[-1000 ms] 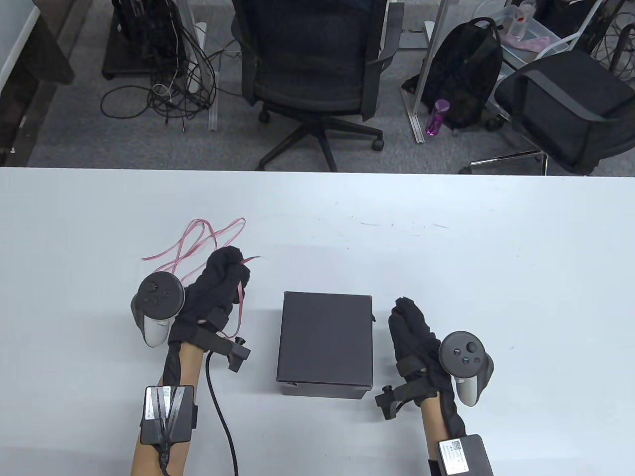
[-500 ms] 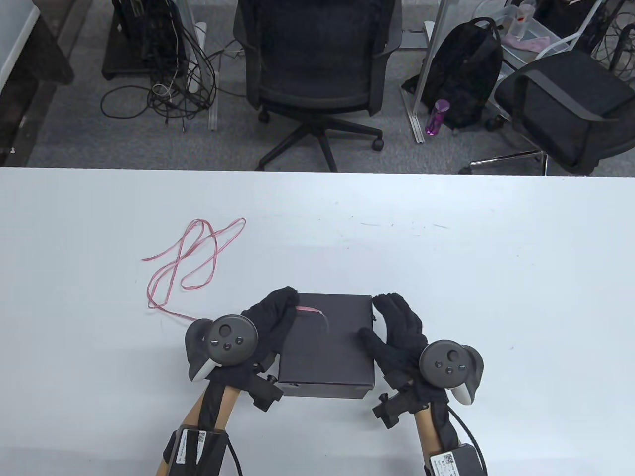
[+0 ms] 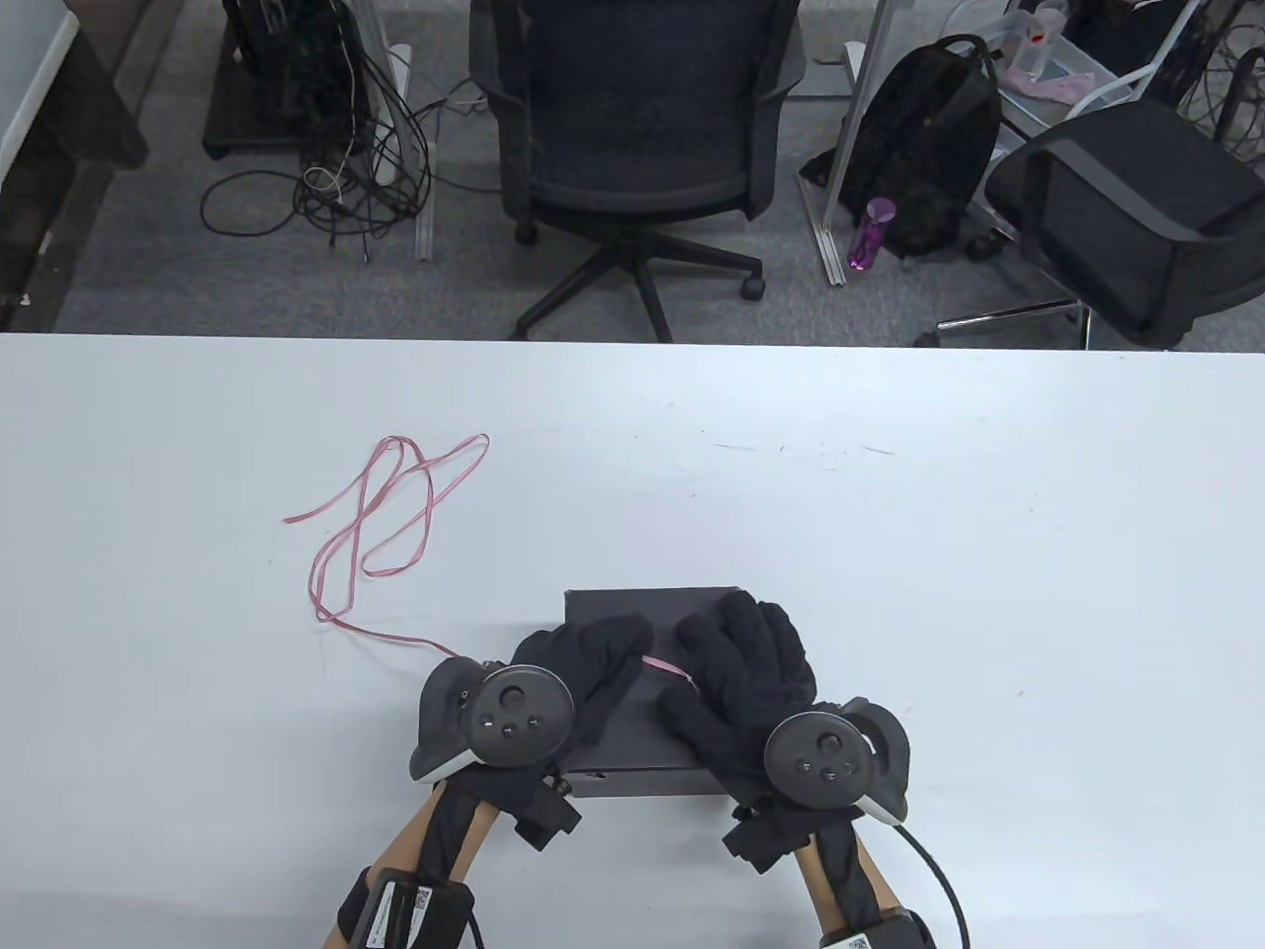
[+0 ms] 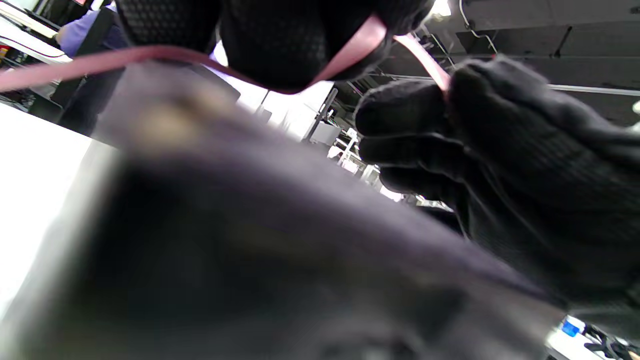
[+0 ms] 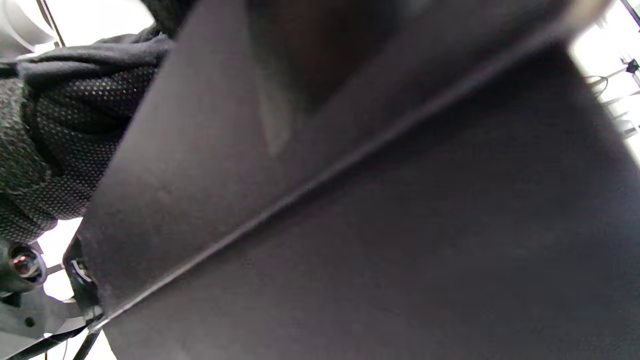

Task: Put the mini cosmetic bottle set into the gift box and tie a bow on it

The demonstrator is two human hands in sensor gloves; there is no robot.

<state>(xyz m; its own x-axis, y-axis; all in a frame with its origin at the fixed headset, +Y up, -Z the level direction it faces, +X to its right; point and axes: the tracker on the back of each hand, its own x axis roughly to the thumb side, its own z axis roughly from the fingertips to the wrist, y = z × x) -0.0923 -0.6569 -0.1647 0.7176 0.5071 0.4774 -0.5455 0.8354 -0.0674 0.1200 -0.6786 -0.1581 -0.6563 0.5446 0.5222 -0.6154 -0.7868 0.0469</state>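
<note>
Because the thin pink satin ribbon (image 3: 368, 529) is limp and slick, it will not stay where it is laid unless it is kept under light tension, so my judgement is that it wants a firm pinch near the box, not out on its loose loops. The closed black cardboard gift box (image 3: 642, 608) sits on the white desk (image 3: 988, 544) near the front edge, and both gloved hands rest over its lid. The left hand (image 3: 583, 667) has its fingers curled and pinches the ribbon, which trails from it leftward across the desk into a loose tangle well apart from the box. The right hand (image 3: 736, 657) also closes on the ribbon: in the left wrist view the pink band runs from under the left fingers (image 4: 270, 45) to a pinch in the right hand's curled fingers (image 4: 400, 117), and a short stretch of it shows between the two hands on the lid. The box looks stiff and light, likely to slide on the smooth desk if the ribbon is pulled sideways, so a palm bearing down on the lid should steady it. The cosmetic bottles are not visible; whether they are inside cannot be told. The right wrist view shows only the dark box faces close up.
</note>
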